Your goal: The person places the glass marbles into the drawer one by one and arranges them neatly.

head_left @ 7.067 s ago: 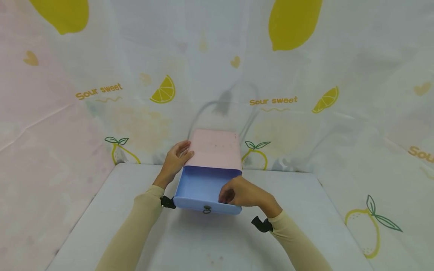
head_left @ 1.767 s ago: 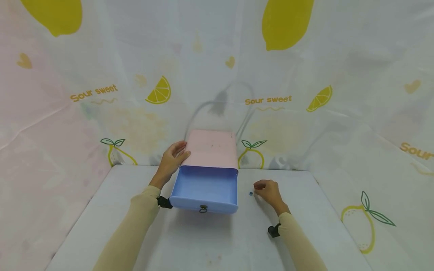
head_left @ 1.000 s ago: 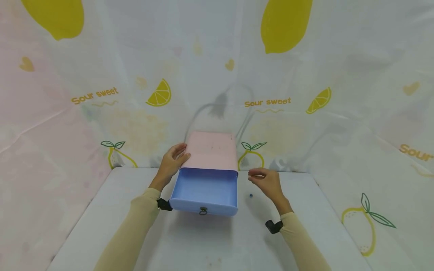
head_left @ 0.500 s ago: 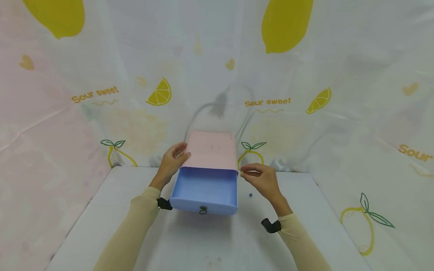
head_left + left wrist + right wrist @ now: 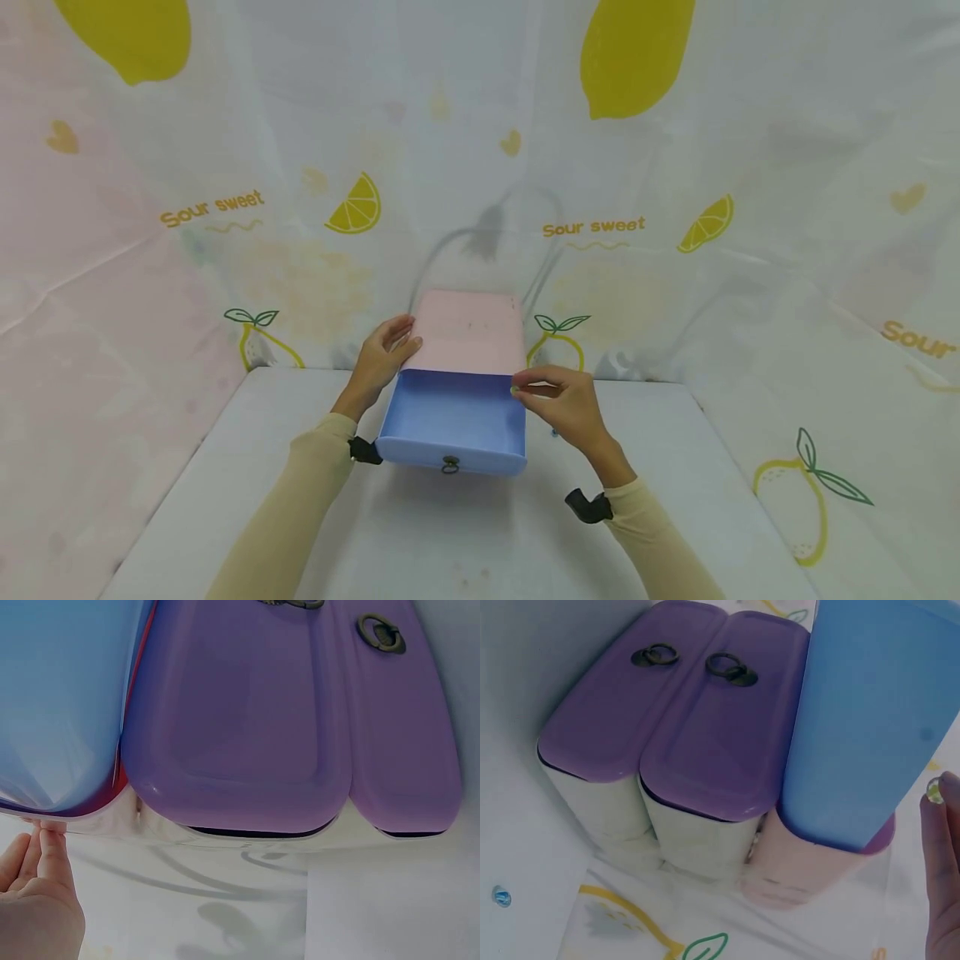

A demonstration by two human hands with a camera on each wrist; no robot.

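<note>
A small drawer cabinet with a pink top [image 5: 471,332] stands at the back of the table. Its top blue drawer [image 5: 453,408] is pulled out, and its inside looks bare. Against the cabinet's left side rests my left hand [image 5: 377,360], its fingers [image 5: 52,862] extended along the casing in the left wrist view. My right hand [image 5: 562,402] is at the drawer's right rim, pinching a small clear yellow-green marble [image 5: 934,790] between thumb and fingertips. A blue marble [image 5: 502,897] lies on the table right of the cabinet, partly covered by my right hand in the head view.
Below the blue drawer are two purple drawers [image 5: 720,712] with ring pulls, both pushed in. White table [image 5: 450,542] spreads around the cabinet. A lemon-printed cloth [image 5: 450,150] hangs close behind and at both sides.
My right hand has left the drawer, gone to the table on the right near the blue marble, then come back left to the drawer's rim with the yellow-green marble. My left hand stays put.
</note>
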